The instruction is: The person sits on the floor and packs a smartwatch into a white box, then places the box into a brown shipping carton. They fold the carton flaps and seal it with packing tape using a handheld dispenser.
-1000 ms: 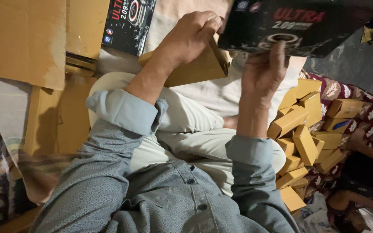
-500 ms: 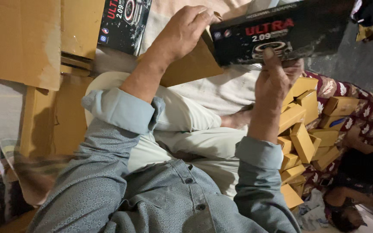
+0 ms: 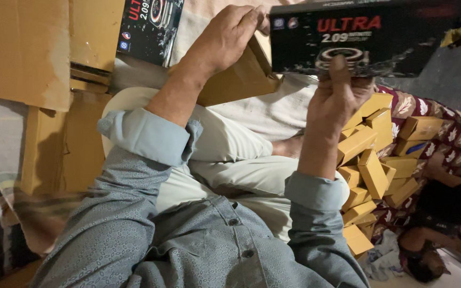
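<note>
Black printed carton is sitting lower and further left in my view than a second ago, when it was up at the far right edge; I am bringing it down over my lap, and its long printed face is now turning squarely toward me. To my mind that means the handling is moving from lifting it to working on its end.

Going from the left: flat brown cardboard sheets are lying at the far left, with a second black printed carton resting beyond them, untouched. My left hand is curling over the left end of the carton I am holding, fingertips pressing at its corner, just above a brown cardboard flap that is hanging under it. My right hand is gripping the carton's near edge from below, thumb pushing up against the printed face. So both hands are clamped on it, well apart.

Whether anything is inside it, I cannot tell. To the right, small yellow boxes are piling loosely on a floral cloth, all closed.
</note>
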